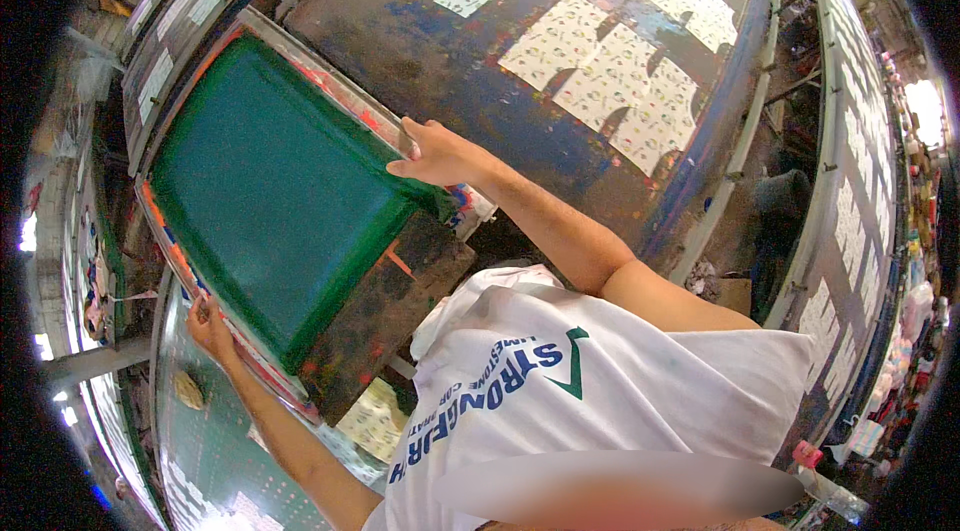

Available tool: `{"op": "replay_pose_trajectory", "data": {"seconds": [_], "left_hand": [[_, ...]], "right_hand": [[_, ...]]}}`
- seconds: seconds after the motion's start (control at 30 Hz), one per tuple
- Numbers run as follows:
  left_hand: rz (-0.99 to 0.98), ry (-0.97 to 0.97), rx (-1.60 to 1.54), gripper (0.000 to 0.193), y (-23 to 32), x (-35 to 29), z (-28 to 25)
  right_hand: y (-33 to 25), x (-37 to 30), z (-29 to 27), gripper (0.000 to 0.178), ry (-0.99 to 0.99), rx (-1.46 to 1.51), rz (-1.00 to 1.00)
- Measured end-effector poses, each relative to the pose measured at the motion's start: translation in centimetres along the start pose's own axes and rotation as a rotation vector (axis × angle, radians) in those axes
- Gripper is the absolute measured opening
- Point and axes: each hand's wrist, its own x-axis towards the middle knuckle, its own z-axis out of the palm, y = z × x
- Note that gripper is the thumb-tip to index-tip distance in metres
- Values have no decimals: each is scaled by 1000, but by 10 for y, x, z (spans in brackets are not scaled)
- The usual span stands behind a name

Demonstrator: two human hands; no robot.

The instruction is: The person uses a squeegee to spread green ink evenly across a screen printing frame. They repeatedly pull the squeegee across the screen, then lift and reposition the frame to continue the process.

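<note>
- Holding a framed green screen [280,191] at the left side of a dark, stained table [440,61], slanted lengthwise from far left to near right.
- Gripping its right edge with the right hand [438,153], thumb and forefinger parted around the rim.
- Pinching its left edge between bent fingers of the left hand [210,326].
- Coloured deep green, bluer in the middle, with orange and red smears along pale edges.

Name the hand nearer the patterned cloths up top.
Right. The right hand touches the frame along its side facing the cloths; the left hand, its opposite side, farther away.
</note>
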Motion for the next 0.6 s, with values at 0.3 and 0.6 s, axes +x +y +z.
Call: {"op": "replay_pose_trajectory", "data": {"seconds": [0.3, 0.6], "left_hand": [[44, 23, 132, 35, -50, 158, 68], [52, 141, 197, 27, -70, 331, 106]], "right_hand": [[-16, 158, 29, 82, 25, 48, 16], [-90, 330, 70, 69, 181, 26, -45]]}}
